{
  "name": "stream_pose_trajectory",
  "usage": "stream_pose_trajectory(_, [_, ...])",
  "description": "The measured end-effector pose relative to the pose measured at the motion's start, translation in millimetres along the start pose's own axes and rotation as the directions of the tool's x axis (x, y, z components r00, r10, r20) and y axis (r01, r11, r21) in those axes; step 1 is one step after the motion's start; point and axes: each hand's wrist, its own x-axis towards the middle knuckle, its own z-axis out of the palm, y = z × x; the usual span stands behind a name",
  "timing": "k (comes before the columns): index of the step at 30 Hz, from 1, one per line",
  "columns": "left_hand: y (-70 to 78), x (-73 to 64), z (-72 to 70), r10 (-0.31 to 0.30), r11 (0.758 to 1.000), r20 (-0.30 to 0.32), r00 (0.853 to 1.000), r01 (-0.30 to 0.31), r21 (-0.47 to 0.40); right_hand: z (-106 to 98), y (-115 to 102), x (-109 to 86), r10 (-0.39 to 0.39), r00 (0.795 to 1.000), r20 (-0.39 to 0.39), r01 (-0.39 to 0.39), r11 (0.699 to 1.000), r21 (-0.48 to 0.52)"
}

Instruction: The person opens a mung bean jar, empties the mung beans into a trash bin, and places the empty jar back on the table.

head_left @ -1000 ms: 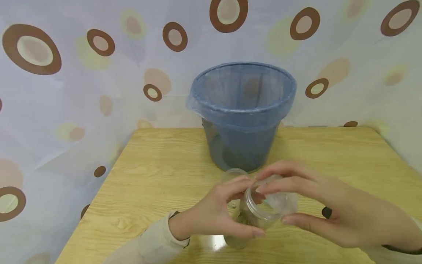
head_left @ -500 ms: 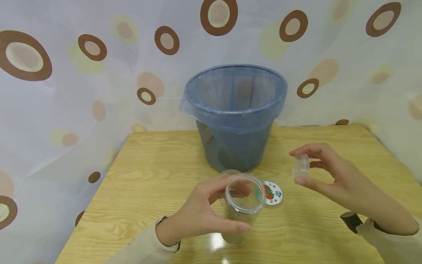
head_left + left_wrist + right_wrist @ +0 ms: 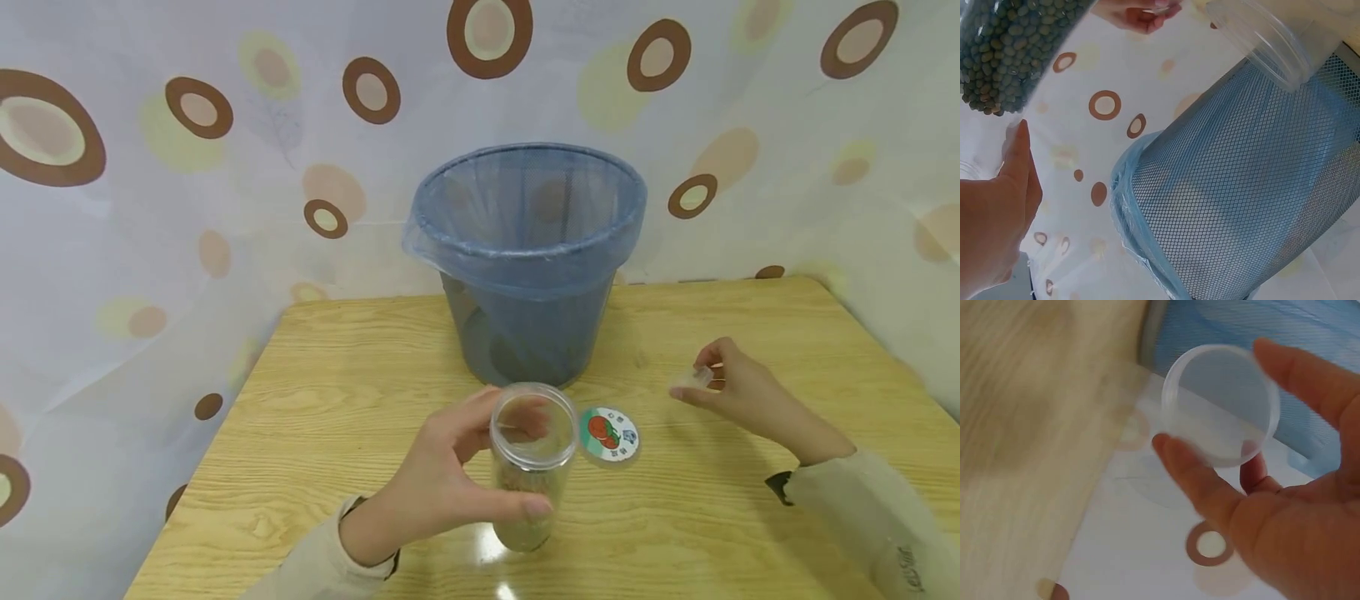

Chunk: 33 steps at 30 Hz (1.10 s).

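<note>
My left hand grips a clear plastic jar by its side, thumb in front and fingers behind. The jar stands upright with its top uncovered. In the left wrist view, green mung beans show through its wall. To the right, my right hand pinches a clear round lid by its edge, thumb on one side and fingers on the other, low over the table. Between the hands lies a round disc printed with a red tomato, close beside the jar.
A mesh bin lined with a blue plastic bag stands at the back of the wooden table. Another clear container shows near the bin in the left wrist view. A patterned sheet hangs behind.
My right hand has lifted the lid off the jar, carried it to the right and lowered it towards the table. The printed disc has come into view. The left hand still holds the jar.
</note>
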Motion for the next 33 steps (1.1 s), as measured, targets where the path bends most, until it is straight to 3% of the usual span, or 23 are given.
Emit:
stream_pose_trajectory(6, [3.3,-1.6,-1.4,-0.031,0.998,-0.023,0.999,0.032,0.047,11.5,16.3,14.3,0.080,0.995,0.060,-0.073,0.991,-0.113])
stream_pose_trajectory(17, [12.4,-4.0,-3.9,-0.057,0.998,-0.067,0.996,0.058,0.021,21.2,21.6,18.6,0.122,0.988,0.096,-0.111,0.987,-0.116])
stream_pose_trajectory(33, [20.9,-3.9,-9.6,-0.116,0.989,-0.181,0.977,0.130,0.065,27.5,19.4,8.3,0.109,0.981,0.161,-0.070,0.971,-0.230])
